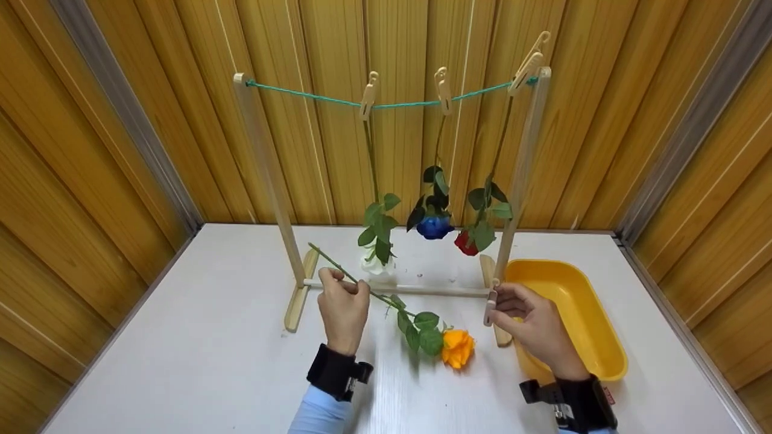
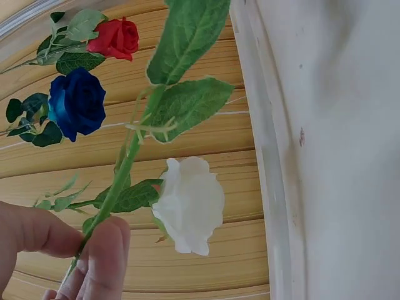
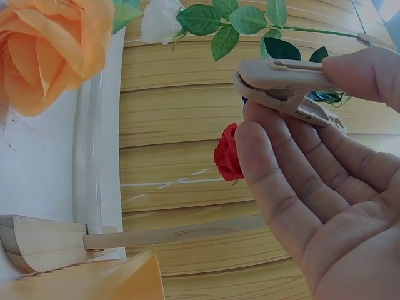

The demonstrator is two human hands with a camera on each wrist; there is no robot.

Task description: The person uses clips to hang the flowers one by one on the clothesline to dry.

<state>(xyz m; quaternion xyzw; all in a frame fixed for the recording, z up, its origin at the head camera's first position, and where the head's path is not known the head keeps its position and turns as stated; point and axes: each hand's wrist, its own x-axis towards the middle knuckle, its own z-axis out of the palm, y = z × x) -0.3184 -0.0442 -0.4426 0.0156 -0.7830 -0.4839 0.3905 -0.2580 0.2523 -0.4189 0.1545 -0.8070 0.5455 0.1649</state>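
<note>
My left hand [image 1: 345,310] pinches the green stem of an orange rose [image 1: 458,349] between thumb and fingers. The stem slants, its bare end up to the left and the bloom low on the right. In my right hand [image 1: 537,325] is a beige clothespin [image 3: 284,81], held between thumb and fingers beside the rack's right post. Three roses hang head down from a green cord [image 1: 410,105], each by a clothespin: a white rose [image 1: 378,264], a blue rose [image 1: 435,227] and a red rose [image 1: 466,243].
The cord runs between two posts of a wooden rack [image 1: 265,175] on a white table [image 1: 181,337]. A yellow basin [image 1: 594,313] stands at the right, partly behind my right hand and wrist. Wood-patterned walls [image 1: 338,48] enclose the back and sides.
</note>
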